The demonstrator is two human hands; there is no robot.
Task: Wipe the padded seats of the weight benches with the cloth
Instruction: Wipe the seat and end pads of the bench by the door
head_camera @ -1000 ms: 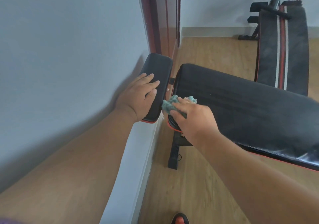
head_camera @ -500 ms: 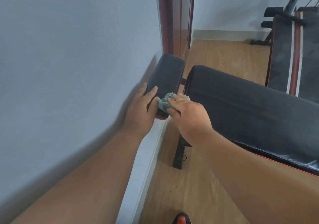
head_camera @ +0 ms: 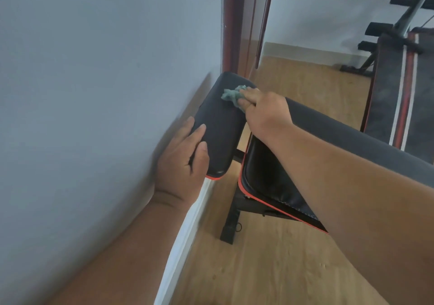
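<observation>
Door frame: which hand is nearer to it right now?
Right. The right hand holds the cloth on the small pad's far end, near the door frame; the left hand grips its near end.

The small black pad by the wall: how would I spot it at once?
Start at the grey wall. Against it sits the small black padded seat, held by the left hand, a green cloth on it. It is far shorter than the long black backrest beside it.
</observation>
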